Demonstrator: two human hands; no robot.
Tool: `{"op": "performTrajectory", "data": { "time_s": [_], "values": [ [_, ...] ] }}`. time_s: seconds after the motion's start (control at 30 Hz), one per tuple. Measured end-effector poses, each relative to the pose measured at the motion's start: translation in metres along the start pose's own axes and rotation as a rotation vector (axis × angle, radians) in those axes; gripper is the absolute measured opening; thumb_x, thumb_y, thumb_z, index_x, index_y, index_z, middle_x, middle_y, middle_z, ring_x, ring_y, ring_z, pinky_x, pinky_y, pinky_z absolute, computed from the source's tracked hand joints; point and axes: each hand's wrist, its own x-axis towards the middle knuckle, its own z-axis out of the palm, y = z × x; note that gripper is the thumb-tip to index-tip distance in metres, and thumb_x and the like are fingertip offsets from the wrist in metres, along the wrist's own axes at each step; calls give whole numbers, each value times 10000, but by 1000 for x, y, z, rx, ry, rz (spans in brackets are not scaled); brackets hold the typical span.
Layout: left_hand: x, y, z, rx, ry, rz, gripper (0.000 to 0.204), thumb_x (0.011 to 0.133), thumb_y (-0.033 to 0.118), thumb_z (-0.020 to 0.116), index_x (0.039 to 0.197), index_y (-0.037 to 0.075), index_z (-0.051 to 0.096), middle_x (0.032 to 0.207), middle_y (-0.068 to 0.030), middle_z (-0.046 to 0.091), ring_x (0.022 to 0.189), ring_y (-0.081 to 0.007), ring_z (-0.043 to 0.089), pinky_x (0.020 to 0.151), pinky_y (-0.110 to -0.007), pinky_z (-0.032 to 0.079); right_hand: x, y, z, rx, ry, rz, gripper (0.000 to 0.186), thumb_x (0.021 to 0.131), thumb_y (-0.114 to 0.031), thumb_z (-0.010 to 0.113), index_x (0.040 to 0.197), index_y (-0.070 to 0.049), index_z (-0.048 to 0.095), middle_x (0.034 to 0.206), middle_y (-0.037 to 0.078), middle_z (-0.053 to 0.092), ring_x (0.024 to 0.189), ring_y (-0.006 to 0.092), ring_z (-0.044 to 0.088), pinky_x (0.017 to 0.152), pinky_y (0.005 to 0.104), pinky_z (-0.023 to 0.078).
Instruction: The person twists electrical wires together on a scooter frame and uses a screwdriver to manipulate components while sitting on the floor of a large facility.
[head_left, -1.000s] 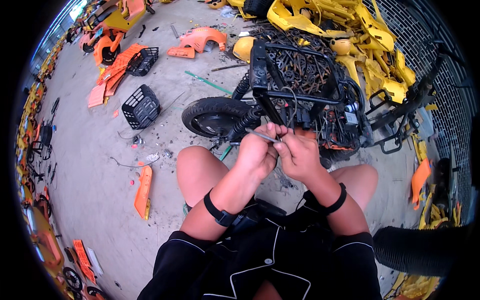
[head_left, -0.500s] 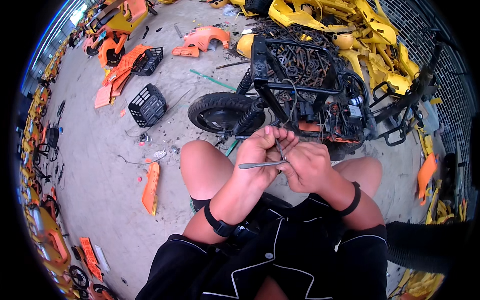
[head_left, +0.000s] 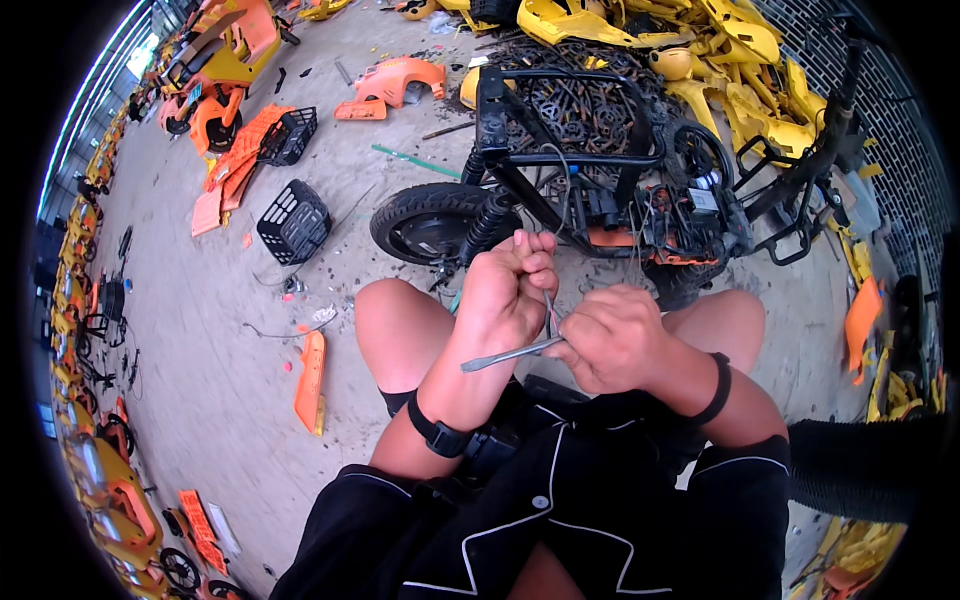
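My right hand (head_left: 617, 338) is closed around a flat-blade screwdriver (head_left: 510, 355). Its metal shaft sticks out to the left, past my left wrist, and the handle is hidden in the fist. A thin dark grey cable (head_left: 549, 312) runs between the two hands, with a small reddish spot near the right thumb. Curled fingers of my left hand (head_left: 505, 295) grip the cable's upper part, palm turned up. Just beyond the hands stands a stripped scooter frame (head_left: 590, 160) with its rear wheel (head_left: 430, 228), shock absorber and exposed wiring.
A black basket (head_left: 295, 222) and orange panels (head_left: 311, 380) lie on the floor to the left. Behind the frame is a heap of dark metal parts (head_left: 580, 85), with yellow body panels (head_left: 740, 110) piled by the brick wall. Scooters line the far left.
My hands have moved slightly apart, the left one rising a little and curling its fingers more. The screwdriver's tip has dropped and shifted left, so the shaft now slants.
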Motion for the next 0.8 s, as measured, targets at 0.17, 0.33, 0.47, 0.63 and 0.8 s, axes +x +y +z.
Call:
{"op": "performTrajectory", "data": {
  "time_s": [0.17,0.33,0.47,0.63,0.8],
  "values": [
    [8,2,6,-48,19,-28,230,1051,143,472,1003,-71,540,899,-76,552,606,-74,420,502,-219,343,-7,-2,-2,0,-19,-8,288,708,-228,779,651,-90,533,575,49,536,524,226,565,468,350,434],
    [11,5,5,88,111,93,224,1052,130,457,996,-71,539,881,-83,547,581,-76,385,487,-221,325,-13,-5,0,9,-20,-16,299,719,-253,776,647,-91,535,566,42,521,516,223,554,468,350,434],
    [14,14,7,135,168,154,211,1054,108,433,995,-70,531,878,-88,548,561,-69,389,473,-211,318,-14,-10,-2,20,-41,-29,301,730,-259,768,645,-90,533,559,42,508,509,225,545,461,351,430],
    [19,27,2,105,136,133,193,1054,96,424,994,-57,526,891,-84,561,545,-56,408,450,-197,315,-15,-11,-2,62,-43,-43,287,729,-242,771,664,-81,542,577,53,519,514,239,548,460,354,419],
    [2,36,2,152,65,257,174,1059,153,447,1028,6,535,968,-71,574,646,-67,488,557,-206,429,-10,-2,1,11,8,65,264,801,-225,750,703,-70,560,587,76,552,523,264,573,461,374,433]
  ]
}}
